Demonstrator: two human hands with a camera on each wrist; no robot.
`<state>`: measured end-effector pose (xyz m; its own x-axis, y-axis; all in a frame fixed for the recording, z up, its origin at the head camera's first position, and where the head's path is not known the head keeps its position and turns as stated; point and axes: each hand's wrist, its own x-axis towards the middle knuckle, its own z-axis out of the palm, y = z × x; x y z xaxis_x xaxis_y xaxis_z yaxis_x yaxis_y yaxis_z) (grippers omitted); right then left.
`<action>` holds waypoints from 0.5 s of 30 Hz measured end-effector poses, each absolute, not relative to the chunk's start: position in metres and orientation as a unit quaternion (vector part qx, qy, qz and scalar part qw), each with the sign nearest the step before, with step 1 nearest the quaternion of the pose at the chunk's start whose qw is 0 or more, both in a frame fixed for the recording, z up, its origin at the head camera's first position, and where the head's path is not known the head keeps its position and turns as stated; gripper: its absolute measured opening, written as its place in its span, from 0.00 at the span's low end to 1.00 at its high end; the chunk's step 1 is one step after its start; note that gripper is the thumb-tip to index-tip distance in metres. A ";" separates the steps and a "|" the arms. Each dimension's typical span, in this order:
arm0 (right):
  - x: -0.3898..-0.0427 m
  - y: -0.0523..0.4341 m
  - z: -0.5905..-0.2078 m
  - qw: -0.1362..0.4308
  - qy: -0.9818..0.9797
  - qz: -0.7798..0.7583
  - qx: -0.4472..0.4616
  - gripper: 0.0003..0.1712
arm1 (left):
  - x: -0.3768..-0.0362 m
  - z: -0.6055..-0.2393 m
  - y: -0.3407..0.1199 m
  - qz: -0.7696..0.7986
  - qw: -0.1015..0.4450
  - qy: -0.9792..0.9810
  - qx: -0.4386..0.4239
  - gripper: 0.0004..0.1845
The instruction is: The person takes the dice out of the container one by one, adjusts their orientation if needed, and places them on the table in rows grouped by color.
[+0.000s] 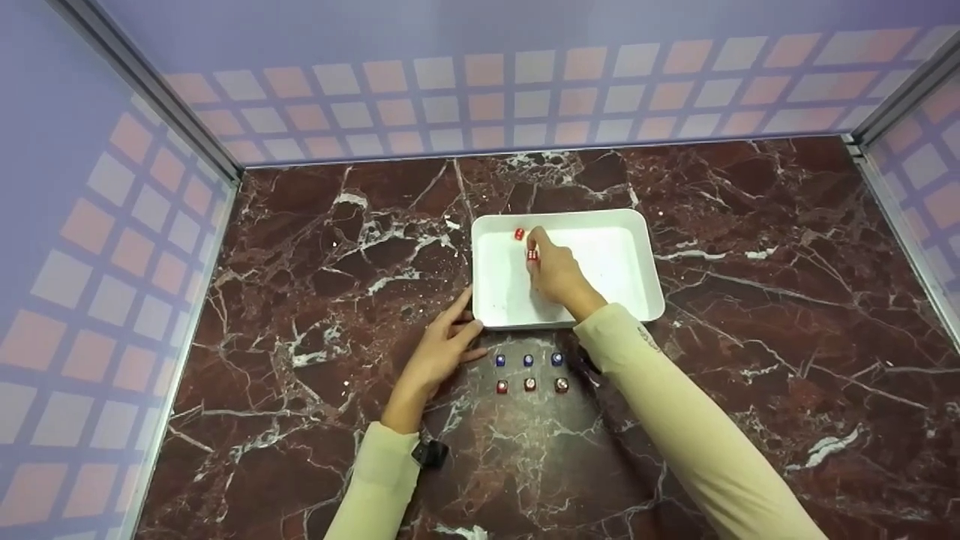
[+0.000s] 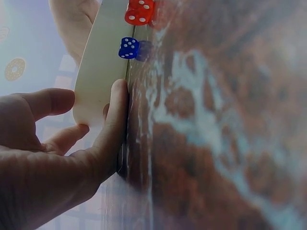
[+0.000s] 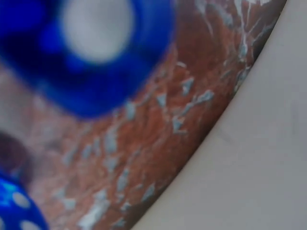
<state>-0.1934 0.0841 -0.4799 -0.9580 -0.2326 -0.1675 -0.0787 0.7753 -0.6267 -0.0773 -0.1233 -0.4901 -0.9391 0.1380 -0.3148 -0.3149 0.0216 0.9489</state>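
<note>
A white rectangular tray [image 1: 609, 320] lies on the dark red marbled table. Inside it, my right hand [image 1: 559, 271] pinches a red die [image 1: 532, 256] between thumb and index finger. Another red die [image 1: 519, 234] lies by the tray's back wall, just beyond those fingertips. My left hand [image 1: 441, 346] touches the tray's front left corner, its fingers spread and fairly straight; the left wrist view shows these fingers [image 2: 117, 103] against the tray wall [image 2: 103, 62]. The right wrist view has no fingers in it, only blue dice [image 3: 86, 52] up close and the tray's side [image 3: 249, 158].
In front of the tray stand two rows of dice on the table: a blue die [image 1: 528, 360] is mid-row nearer the tray, a red die [image 1: 530, 384] mid-row nearer me. Checkered panels [image 1: 487, 97] border the table at the back and both sides.
</note>
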 end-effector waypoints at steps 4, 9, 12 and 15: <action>-0.193 0.083 -0.479 0.105 0.928 -0.344 -0.097 0.12 | -0.078 -0.491 -0.125 0.700 0.157 0.694 -0.069 0.36; -0.191 0.086 -0.479 0.104 0.919 -0.367 -0.105 0.11 | -0.077 -0.491 -0.124 0.696 0.150 0.698 -0.069 0.36; -0.190 0.089 -0.480 0.102 0.915 -0.375 -0.108 0.10 | -0.076 -0.492 -0.123 0.692 0.151 0.703 -0.064 0.36; -0.189 0.091 -0.481 0.099 0.913 -0.381 -0.108 0.08 | -0.075 -0.492 -0.123 0.687 0.151 0.708 -0.061 0.36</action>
